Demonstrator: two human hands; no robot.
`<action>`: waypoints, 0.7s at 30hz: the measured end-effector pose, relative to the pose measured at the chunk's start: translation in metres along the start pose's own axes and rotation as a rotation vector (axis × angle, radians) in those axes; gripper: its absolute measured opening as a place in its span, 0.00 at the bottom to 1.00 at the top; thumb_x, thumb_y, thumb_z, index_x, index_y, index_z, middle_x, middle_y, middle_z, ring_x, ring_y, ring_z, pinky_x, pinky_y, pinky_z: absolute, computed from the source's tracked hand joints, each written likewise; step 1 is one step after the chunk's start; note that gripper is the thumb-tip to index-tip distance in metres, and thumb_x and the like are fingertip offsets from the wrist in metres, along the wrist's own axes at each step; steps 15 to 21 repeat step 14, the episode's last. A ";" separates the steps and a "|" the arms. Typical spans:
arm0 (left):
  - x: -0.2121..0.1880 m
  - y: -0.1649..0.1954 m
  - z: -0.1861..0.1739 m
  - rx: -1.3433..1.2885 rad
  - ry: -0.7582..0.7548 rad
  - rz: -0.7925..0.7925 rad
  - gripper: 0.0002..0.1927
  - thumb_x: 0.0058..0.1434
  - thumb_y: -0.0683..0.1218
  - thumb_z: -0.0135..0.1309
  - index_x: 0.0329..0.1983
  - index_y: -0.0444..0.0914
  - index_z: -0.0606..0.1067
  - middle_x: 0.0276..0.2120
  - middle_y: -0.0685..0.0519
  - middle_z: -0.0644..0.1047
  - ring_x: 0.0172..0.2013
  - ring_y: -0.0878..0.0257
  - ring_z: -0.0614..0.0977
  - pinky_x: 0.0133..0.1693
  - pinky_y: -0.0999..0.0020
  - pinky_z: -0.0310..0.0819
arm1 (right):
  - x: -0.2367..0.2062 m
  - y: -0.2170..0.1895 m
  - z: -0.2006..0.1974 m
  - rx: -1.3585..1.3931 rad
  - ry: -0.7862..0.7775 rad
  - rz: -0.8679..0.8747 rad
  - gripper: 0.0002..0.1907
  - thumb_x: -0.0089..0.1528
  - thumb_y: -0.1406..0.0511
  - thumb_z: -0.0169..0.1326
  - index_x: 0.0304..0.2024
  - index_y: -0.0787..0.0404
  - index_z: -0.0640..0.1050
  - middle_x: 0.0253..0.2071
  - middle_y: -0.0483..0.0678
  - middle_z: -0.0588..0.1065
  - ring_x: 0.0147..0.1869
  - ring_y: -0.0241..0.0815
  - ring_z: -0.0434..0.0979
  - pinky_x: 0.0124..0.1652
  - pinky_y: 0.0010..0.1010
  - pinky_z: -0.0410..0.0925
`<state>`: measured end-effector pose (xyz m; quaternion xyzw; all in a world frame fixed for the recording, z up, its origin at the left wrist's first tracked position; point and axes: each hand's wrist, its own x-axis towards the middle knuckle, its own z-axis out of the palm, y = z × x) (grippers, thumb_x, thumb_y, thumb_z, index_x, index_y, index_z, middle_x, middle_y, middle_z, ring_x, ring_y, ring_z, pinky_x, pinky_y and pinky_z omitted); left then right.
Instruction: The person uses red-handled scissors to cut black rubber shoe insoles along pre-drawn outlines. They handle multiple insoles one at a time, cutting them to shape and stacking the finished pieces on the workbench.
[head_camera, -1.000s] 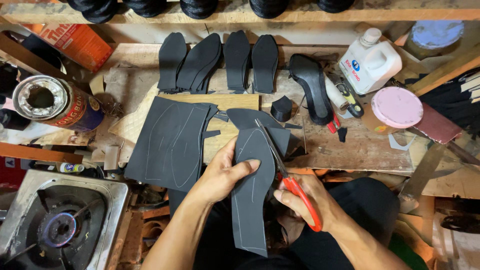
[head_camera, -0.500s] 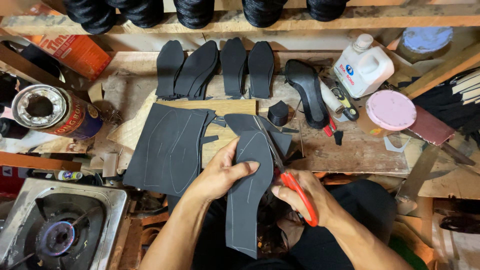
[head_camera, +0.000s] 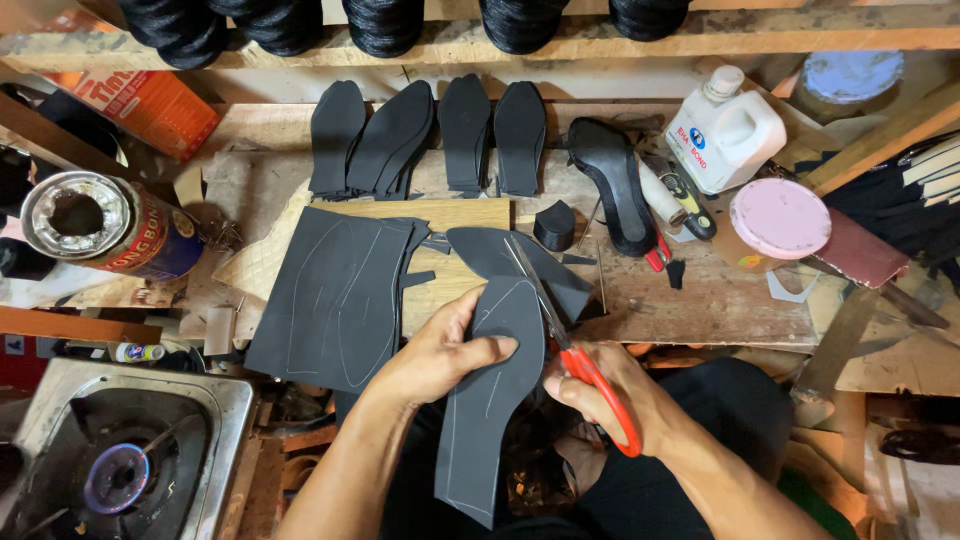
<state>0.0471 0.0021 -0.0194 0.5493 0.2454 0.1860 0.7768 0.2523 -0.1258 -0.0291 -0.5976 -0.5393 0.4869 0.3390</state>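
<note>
Both hands are gripping: left hand (head_camera: 440, 352) pinching the dark sole-shaped sheet (head_camera: 487, 400), its length running toward the body; right hand (head_camera: 610, 392) working red-handled scissors (head_camera: 570, 345) along its right edge.

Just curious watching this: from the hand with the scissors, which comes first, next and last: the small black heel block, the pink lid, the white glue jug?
From the right hand:
1. Small black heel block, straight up the bench.
2. Pink lid, up and right.
3. White glue jug, farthest back, near the shelf.

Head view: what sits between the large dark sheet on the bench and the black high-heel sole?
Head view: a wooden board, small black heel block, a dark cut piece.
</note>
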 end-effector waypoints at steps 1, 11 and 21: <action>-0.001 0.000 -0.001 0.001 0.001 -0.010 0.30 0.58 0.36 0.55 0.66 0.33 0.68 0.48 0.54 0.78 0.47 0.68 0.78 0.51 0.73 0.74 | -0.002 0.000 -0.001 0.020 -0.013 -0.031 0.17 0.57 0.59 0.51 0.19 0.64 0.70 0.15 0.45 0.65 0.19 0.37 0.66 0.22 0.35 0.61; -0.002 -0.003 -0.006 0.028 -0.045 -0.065 0.32 0.57 0.36 0.57 0.67 0.33 0.68 0.47 0.55 0.78 0.46 0.69 0.77 0.49 0.73 0.73 | -0.007 -0.003 -0.007 0.017 -0.061 -0.048 0.14 0.57 0.59 0.51 0.24 0.64 0.73 0.18 0.44 0.66 0.24 0.35 0.64 0.27 0.31 0.62; -0.005 -0.003 -0.012 0.043 -0.093 -0.058 0.32 0.57 0.36 0.57 0.67 0.33 0.68 0.47 0.55 0.78 0.46 0.69 0.77 0.50 0.73 0.73 | -0.011 -0.010 -0.007 0.045 -0.058 0.124 0.11 0.55 0.60 0.54 0.27 0.62 0.75 0.20 0.43 0.70 0.26 0.35 0.69 0.29 0.30 0.65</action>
